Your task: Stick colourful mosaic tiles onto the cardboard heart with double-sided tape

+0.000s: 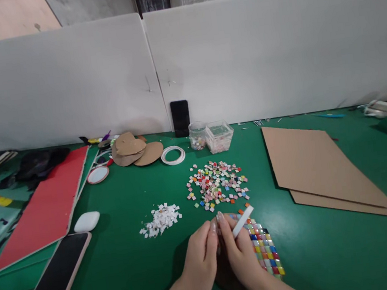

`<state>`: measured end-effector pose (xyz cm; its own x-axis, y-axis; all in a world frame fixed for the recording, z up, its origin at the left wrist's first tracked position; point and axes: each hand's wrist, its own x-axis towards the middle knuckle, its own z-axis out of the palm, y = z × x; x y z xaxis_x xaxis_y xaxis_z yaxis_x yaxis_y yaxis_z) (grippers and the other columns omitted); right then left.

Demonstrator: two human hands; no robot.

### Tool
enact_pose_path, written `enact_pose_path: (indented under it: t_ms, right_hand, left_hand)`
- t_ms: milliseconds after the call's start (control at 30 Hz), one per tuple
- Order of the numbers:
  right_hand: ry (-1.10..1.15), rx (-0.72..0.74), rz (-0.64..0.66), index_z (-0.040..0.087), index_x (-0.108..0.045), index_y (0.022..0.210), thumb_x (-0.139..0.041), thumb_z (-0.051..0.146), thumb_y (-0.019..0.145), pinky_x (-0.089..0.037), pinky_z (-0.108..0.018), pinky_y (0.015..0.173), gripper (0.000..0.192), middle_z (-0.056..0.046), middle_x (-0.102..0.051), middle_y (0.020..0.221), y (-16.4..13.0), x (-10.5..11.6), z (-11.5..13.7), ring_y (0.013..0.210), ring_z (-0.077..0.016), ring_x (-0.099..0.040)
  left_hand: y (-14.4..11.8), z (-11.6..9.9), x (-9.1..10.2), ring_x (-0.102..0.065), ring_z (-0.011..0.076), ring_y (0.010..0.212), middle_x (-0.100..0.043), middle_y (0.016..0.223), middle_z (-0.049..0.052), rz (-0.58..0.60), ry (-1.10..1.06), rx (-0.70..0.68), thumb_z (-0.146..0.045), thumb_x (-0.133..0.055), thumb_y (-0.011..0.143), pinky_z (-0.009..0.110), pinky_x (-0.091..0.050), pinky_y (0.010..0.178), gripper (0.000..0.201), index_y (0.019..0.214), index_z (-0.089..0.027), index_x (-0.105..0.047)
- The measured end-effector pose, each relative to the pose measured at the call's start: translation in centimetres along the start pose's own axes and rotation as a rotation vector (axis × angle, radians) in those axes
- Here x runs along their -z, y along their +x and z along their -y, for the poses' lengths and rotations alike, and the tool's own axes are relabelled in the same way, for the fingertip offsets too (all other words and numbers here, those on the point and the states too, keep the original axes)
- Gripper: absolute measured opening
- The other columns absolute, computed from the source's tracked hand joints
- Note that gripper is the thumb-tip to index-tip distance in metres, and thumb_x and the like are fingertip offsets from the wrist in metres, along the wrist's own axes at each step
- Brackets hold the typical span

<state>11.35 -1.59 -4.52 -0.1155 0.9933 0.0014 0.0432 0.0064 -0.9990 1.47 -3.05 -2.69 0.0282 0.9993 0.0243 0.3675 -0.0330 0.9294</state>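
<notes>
Nearest on my feed, the left hand [199,260] and right hand [242,255] meet at their fingertips over a tiled board [266,249], whose glossy coloured squares show along its right side. I see the right fingers curled, gripping a white strip [243,221] that juts far and right. The left thumb and forefinger are pinched together; perhaps a small tile sits between them, but I cannot tell from this angle. Just beyond the hands I have a coloured tile pile [216,185], with a white tile pile [161,219] nearer and to its left. Cardboard sheets [310,167] lie to the right.
</notes>
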Motion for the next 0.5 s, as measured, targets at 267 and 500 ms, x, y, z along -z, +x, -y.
enact_pose_path:
  t_ms: [267, 500]
  right_hand:
    - [-0.108, 0.093, -0.093, 0.020, -0.061, 0.083, -0.040, 0.039, 0.089, -0.041, -0.026, 0.061, 0.029, -0.002, -0.055, 0.064, 0.0, -0.1, -1.0, 0.063, -0.0157, -0.052]
    - [-0.219, 0.156, -0.036, 0.020, -0.057, 0.075, -0.038, 0.031, 0.090, -0.041, -0.027, 0.061, 0.026, 0.000, -0.053, 0.063, -0.1, 0.0, -0.8, 0.058, -0.0142, -0.048]
  left_hand:
    - [-0.1, 0.0, -1.0, -0.057, 0.0155, 0.079, -0.063, 0.087, 0.005, -0.034, -0.039, 0.078, -0.032, -0.032, 0.091, 0.024, -0.043, 0.073, 0.026, 0.087, -0.019, -0.054]
    - [0.2, 0.0, -0.7, -0.059, 0.0156, 0.074, -0.063, 0.082, 0.005, -0.007, 0.007, -0.004, -0.029, -0.028, 0.092, 0.024, -0.042, 0.067, 0.030, 0.080, -0.018, -0.053]
